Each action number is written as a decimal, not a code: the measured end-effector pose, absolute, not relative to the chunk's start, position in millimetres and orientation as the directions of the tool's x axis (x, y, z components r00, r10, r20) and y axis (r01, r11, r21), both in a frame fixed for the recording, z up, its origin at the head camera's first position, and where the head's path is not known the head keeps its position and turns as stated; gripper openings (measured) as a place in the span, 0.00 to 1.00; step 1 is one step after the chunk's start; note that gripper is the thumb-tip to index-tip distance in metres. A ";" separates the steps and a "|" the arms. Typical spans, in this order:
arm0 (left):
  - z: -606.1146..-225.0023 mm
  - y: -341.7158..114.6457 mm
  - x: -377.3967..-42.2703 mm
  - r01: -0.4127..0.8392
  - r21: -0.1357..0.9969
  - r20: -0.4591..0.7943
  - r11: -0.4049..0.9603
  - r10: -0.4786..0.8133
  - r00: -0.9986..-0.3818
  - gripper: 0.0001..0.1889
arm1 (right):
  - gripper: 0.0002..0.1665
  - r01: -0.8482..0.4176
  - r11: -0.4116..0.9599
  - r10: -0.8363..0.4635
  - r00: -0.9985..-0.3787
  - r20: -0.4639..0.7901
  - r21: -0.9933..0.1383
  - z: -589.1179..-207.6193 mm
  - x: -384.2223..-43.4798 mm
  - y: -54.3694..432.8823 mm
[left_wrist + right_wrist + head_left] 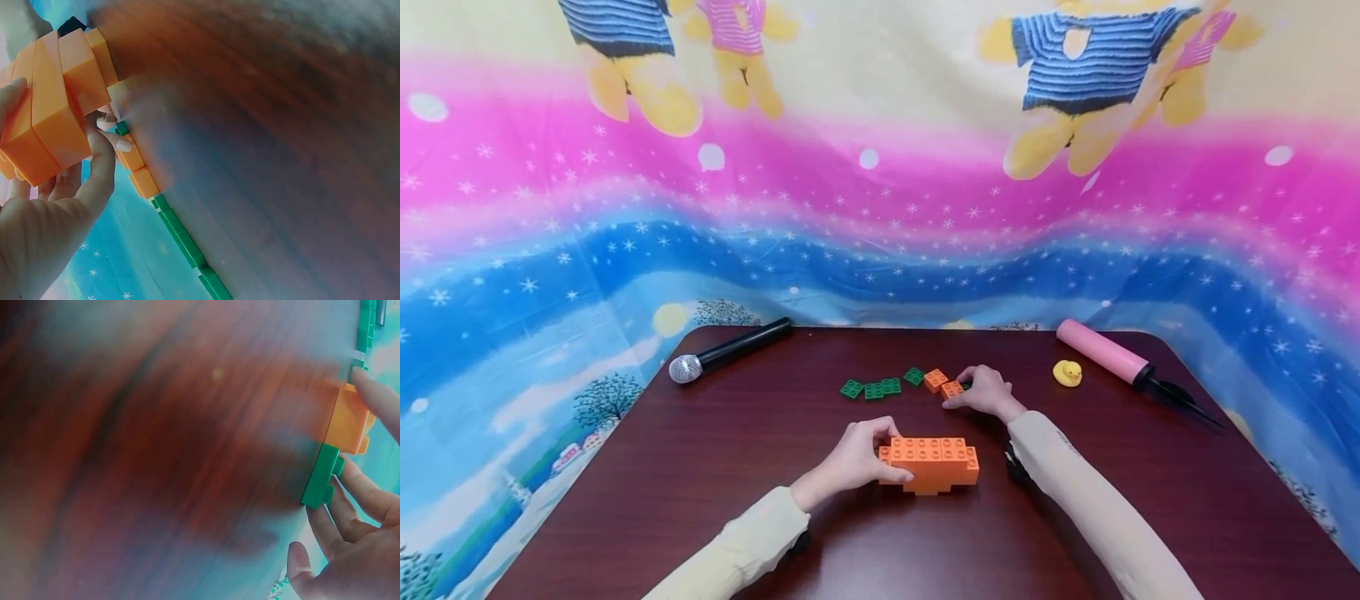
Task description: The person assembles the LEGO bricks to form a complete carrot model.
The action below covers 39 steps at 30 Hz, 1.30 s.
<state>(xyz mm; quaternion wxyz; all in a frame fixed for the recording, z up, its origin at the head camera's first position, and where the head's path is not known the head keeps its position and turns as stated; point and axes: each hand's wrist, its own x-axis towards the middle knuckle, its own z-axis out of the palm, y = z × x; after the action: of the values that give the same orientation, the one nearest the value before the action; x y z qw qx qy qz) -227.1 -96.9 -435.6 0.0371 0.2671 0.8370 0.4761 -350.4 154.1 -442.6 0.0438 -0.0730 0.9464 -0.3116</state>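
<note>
My left hand (852, 457) grips the left end of a stepped block of joined orange bricks (928, 467), thumb across its near side. In the left wrist view this orange block (56, 112) fills the upper left, with fingers curled beneath. Farther off, my right hand (988, 392) is at a small orange brick (951, 390), its thumb and a finger at opposite ends. The right wrist view shows that orange brick (347, 419) standing on the table beside a green brick (320, 476), with fingertips right at the green one.
Left of the right hand lie another orange brick (935, 380) and several green bricks (882, 388) in a row. A microphone (730, 350) lies at the back left. A yellow toy duck (1067, 373) and a pink hand pump (1105, 353) sit on the right of the table (760, 433).
</note>
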 end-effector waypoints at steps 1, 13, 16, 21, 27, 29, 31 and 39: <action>-435.3 -96.7 -227.0 0.411 0.817 0.192 0.404 0.482 -0.855 0.17 | 0.31 -0.111 0.797 -0.164 -0.986 -0.037 -0.593 -442.5 -350.6 154.1; -434.9 -96.2 -227.0 0.394 0.830 0.179 0.394 0.480 -0.859 0.17 | 0.27 -0.142 0.783 -0.155 -0.987 0.032 -0.606 -440.7 -348.3 154.4; -434.5 -95.9 -227.0 0.388 0.833 0.174 0.395 0.479 -0.861 0.17 | 0.28 -0.183 0.773 -0.160 -0.983 0.093 -0.607 -438.7 -345.0 153.9; -433.7 -95.2 -227.3 0.384 0.832 0.167 0.401 0.479 -0.862 0.17 | 0.30 -0.287 0.735 -0.187 -0.957 0.224 -0.614 -427.5 -332.2 150.7; -432.3 -95.6 -227.3 0.382 0.834 0.169 0.398 0.475 -0.863 0.17 | 0.28 -0.355 0.582 -0.289 -0.931 0.222 -0.732 -409.3 -311.7 144.2; -432.0 -95.7 -227.3 0.383 0.835 0.172 0.396 0.473 -0.864 0.16 | 0.27 -0.352 0.527 -0.323 -0.925 0.201 -0.774 -405.9 -305.1 142.0; -432.0 -95.7 -227.2 0.384 0.836 0.174 0.393 0.473 -0.864 0.16 | 0.26 -0.346 0.483 -0.346 -0.919 0.187 -0.804 -404.6 -299.1 140.4; -433.0 -95.4 -227.2 0.386 0.837 0.174 0.388 0.480 -0.860 0.17 | 0.27 -0.409 0.372 -0.451 -0.864 0.223 -0.833 -397.7 -275.7 136.2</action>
<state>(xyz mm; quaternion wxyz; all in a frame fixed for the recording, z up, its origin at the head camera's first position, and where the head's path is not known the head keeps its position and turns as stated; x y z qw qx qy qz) -227.2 -95.4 -433.0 0.0484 0.2602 0.8316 0.4882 -275.7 136.2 -397.7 0.0211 -0.2598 0.8281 -0.4964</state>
